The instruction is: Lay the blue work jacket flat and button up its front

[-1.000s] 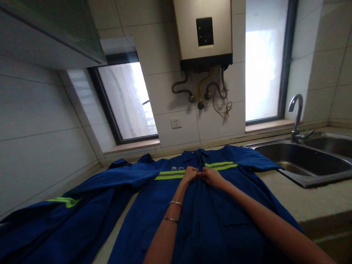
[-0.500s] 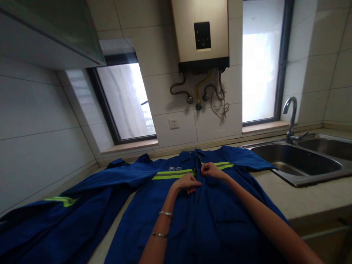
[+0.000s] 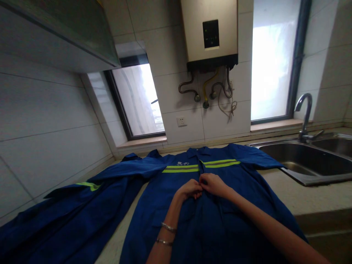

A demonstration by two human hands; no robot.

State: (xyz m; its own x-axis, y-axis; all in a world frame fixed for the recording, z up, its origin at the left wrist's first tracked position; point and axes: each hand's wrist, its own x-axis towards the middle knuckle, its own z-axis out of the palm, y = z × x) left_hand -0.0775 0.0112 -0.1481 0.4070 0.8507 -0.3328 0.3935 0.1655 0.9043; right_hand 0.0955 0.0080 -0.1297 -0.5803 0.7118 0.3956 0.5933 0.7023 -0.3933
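Note:
A blue work shirt (image 3: 165, 205) with yellow-green reflective stripes lies spread face up on the counter (image 3: 302, 196), collar towards the wall. My left hand (image 3: 188, 190) and my right hand (image 3: 213, 184) meet at the shirt's front opening, below the chest stripe, each pinching an edge of the placket. Two thin bracelets sit on my left wrist. One long sleeve (image 3: 82, 205) stretches out to the left along the counter.
A steel double sink (image 3: 308, 163) with a curved faucet (image 3: 304, 117) is at the right. A water heater (image 3: 210, 33) with hoses hangs on the tiled wall between two windows. A wall cabinet (image 3: 55, 33) overhangs at the upper left.
Both hands have moved down the shirt front, from the chest stripe to a spot lower on the placket. The left hand dropped first, then the right joined it.

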